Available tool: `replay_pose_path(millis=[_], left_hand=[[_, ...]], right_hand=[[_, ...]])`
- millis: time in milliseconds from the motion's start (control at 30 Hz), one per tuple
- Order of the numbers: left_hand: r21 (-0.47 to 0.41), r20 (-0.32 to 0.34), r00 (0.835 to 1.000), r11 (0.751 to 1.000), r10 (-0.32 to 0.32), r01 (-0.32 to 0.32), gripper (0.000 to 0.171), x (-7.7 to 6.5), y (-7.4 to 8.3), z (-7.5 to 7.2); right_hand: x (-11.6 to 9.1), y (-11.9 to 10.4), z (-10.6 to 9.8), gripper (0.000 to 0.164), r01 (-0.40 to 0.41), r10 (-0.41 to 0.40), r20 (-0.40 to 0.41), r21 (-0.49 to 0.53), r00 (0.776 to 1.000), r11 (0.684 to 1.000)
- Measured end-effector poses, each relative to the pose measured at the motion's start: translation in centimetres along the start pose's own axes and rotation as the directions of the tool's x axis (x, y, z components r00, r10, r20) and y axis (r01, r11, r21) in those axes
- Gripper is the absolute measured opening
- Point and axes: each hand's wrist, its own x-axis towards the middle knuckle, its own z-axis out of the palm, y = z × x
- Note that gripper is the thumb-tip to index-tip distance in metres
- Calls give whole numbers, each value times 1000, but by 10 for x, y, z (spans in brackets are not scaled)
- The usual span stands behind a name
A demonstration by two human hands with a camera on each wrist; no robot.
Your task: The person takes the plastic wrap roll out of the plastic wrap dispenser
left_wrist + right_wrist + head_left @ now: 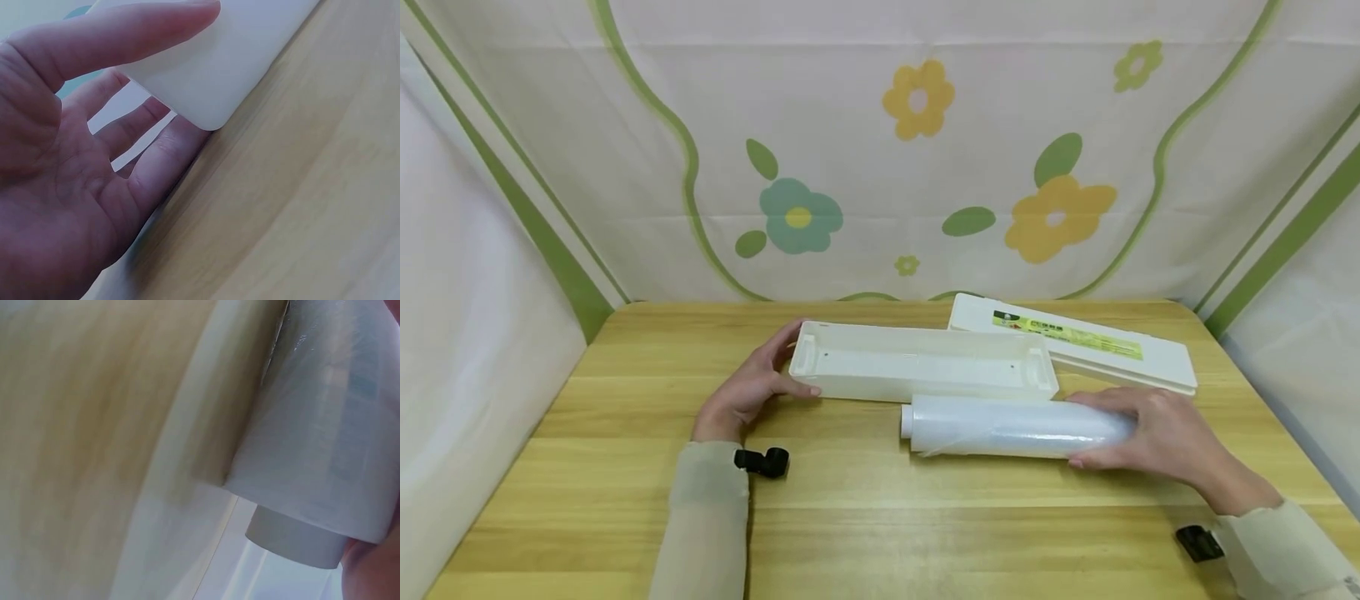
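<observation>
My left hand [751,383] holds the left end of a long white plastic box [917,364], thumb on its near wall and fingers behind it. The box lies with its hollow inside facing up and toward me. In the left wrist view the thumb lies along the white box wall [206,75]. A roll of cling film [1007,427] lies crosswise just in front of the box, overlapping its lower right edge in the head view. My right hand [1165,433] grips the roll's right end. Its core [294,540] pokes out in the right wrist view.
Behind the box, at the right, lies a long white lid [1165,358] with a green and yellow label [1067,335]. A floral cloth [865,125] hangs along the back edge of the wooden table [865,533], with more cloth at both sides.
</observation>
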Motion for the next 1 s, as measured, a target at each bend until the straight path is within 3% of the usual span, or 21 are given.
replay_pose_path(millis=[267, 467, 667, 767, 867, 933, 1000], left_hand=[[7, 3, 1000, 1000, 7, -7, 116, 0, 0, 0], [-3, -19, 1000, 1000, 13, -13, 117, -2, 0, 3], [-36, -12, 999, 998, 46, -47, 115, -18, 4, 3], [-98, -22, 997, 992, 73, -75, 105, -29, 11, 0], [-146, -54, 993, 983, 106, -113, 89, -39, 22, -2], [-125, -91, 990, 985, 109, -120, 81, -43, 32, -2], [-35, -138, 985, 994, 102, -108, 80, -45, 43, -2]], right_hand=[[-2, 0, 0, 78, 26, -26, -15, -8, 1000, 1000], [-1, -2, -2, 81, 103, -105, -33, -51, 994, 993], [3, -16, -16, 91, 188, -195, -69, -101, 978, 977], [12, -27, -28, 95, 153, -161, -83, -92, 984, 984], [26, -43, -39, 96, 66, -69, -54, -63, 996, 996], [39, -53, -45, 96, 16, -18, -31, -51, 999, 999], [54, -63, -49, 99, -24, 24, -3, -58, 1000, 998]])
